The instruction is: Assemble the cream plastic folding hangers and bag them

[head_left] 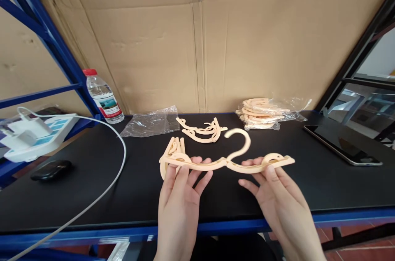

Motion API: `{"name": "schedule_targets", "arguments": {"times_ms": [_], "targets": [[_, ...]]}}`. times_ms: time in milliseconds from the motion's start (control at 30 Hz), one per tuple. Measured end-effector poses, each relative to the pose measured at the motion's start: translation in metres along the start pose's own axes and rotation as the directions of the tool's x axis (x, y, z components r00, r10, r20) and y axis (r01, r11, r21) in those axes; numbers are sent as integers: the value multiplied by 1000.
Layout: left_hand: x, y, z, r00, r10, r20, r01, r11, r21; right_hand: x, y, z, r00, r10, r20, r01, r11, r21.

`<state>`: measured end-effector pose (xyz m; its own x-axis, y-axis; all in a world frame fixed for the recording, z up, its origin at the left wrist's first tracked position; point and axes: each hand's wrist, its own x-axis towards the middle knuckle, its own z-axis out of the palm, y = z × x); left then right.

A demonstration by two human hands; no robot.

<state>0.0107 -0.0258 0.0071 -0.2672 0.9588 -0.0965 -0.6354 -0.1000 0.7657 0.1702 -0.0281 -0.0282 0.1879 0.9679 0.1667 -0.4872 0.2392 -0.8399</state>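
Observation:
I hold a cream plastic clothes hanger level over the black tabletop, its hook pointing away from me. My left hand pinches its left arm, thumb on top and fingers beneath. My right hand pinches its right arm the same way. Under the hanger's left end lie more cream hanger pieces. A few loose hanger parts rest farther back on the table.
A clear bag of hanger parts lies at the back right, an empty plastic bag at the back left. A water bottle, a white power strip with cable, a dark mouse and a tablet are around. Cardboard stands behind.

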Motion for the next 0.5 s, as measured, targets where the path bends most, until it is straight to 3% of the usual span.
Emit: {"name": "schedule_targets", "arguments": {"times_ms": [100,233,367,500], "targets": [[-1,1,-5,992,88,96,-107,971,214,2,-4,-9,999,-36,29,42,972,-229],[-5,-4,-3,968,104,230,-202,862,465,0,-12,-8,995,-9,98,57,861,-505],[-7,-8,-1,921,26,390,-263,778,570,-3,-15,4,981,64,183,61,795,-603],[-7,-9,-1,913,37,407,-289,761,580,-4,-14,13,968,97,231,56,815,-577]]}}
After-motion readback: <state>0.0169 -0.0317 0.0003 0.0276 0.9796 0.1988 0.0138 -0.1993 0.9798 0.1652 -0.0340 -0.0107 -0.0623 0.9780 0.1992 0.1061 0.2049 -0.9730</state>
